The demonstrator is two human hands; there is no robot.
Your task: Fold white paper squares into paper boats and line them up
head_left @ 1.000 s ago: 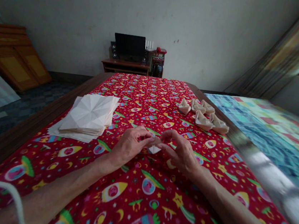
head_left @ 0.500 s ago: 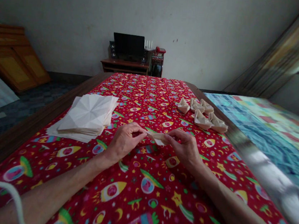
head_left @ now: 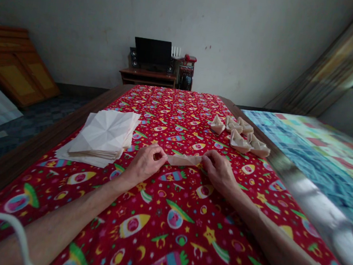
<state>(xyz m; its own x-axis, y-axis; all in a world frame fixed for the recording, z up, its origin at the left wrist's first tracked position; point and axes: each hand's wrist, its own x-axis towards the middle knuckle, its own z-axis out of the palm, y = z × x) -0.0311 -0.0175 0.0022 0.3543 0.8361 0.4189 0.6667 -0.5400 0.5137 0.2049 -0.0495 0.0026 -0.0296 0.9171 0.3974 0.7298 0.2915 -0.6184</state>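
Observation:
A narrow strip of folded paper stretches level between my two hands, just over the red patterned cloth. My left hand pinches its left end between thumb and fingers. At the other end, my right hand is closed on the paper the same way. Left of my hands lies a stack of creased white paper sheets, slightly fanned out. Several folded paper boats sit grouped to the right, beyond my right hand.
A white cable arches over the near left corner. Dark wooden table edges flank the cloth. A bed with a patterned cover adjoins on the right. At the far end stands a monitor on a small desk.
My hands have moved apart, pulling the folded paper out straight. More of its length now shows, flat and level, where before it was short and bent. The stack and boats stay put.

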